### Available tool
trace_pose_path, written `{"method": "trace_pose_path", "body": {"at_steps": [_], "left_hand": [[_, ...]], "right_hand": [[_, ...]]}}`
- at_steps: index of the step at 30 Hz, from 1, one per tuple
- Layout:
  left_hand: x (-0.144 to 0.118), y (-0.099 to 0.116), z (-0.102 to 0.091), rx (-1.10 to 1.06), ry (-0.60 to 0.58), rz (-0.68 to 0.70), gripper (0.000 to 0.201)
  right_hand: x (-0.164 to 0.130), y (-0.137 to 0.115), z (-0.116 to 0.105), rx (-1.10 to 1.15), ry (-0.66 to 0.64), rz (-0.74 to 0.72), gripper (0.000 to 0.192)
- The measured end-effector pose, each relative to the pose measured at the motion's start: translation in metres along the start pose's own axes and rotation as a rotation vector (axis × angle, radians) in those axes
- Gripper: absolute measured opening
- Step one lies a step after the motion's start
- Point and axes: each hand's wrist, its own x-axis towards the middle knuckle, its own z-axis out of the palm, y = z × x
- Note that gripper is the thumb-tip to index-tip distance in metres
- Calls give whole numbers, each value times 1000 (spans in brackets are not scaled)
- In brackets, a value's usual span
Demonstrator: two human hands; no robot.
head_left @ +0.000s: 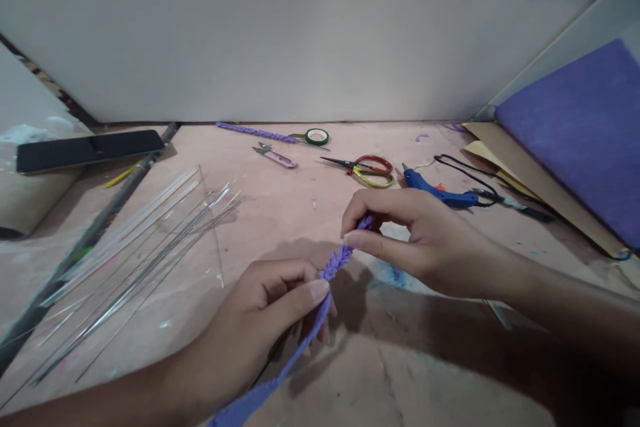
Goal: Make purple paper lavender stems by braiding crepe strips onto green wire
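grip: we had left hand (pixel 260 320) and right hand (pixel 420 240) both pinched on the purple strip (pixel 320 307), held just above the table (pixel 280 213).
progress: upper stretch looked twisted; lower tail flat, unworked.
nearby: finished purple braid (pixel 255 132), scissors (pixel 367 170), glue gun (pixel 440 192).

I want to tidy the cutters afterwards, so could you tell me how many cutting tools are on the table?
2: the pink thread snips near the back wall, and the red-and-yellow scissors right of them. Others may be hidden.
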Motion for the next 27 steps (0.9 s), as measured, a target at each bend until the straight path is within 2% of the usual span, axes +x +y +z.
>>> {"method": "trace_pose_path", "body": {"at_steps": [5,10,14,19,22,24,27], "left_hand": [[2,-1,2,-245,-38,-77,40],[5,2,4,-355,-41,-146,42],[4,1,5,-338,-13,-153,41],[3,-3,2,-235,16,-30,36],[2,-2,0,-117,22,44,35],[1,0,1,-63,14,70,36],[0,2,3,-102,-9,44,34]], "right_hand": [[0,-1,-1,28,5,-17,6],[-1,-2,-2,47,26,-53,16],[-1,-2,-3,61,16,-75,18],[-2,0,-3,74,28,-17,4],[-1,2,-2,39,20,46,20],[0,3,-1,28,18,68,23],[0,2,0,42,31,59,11]]}}
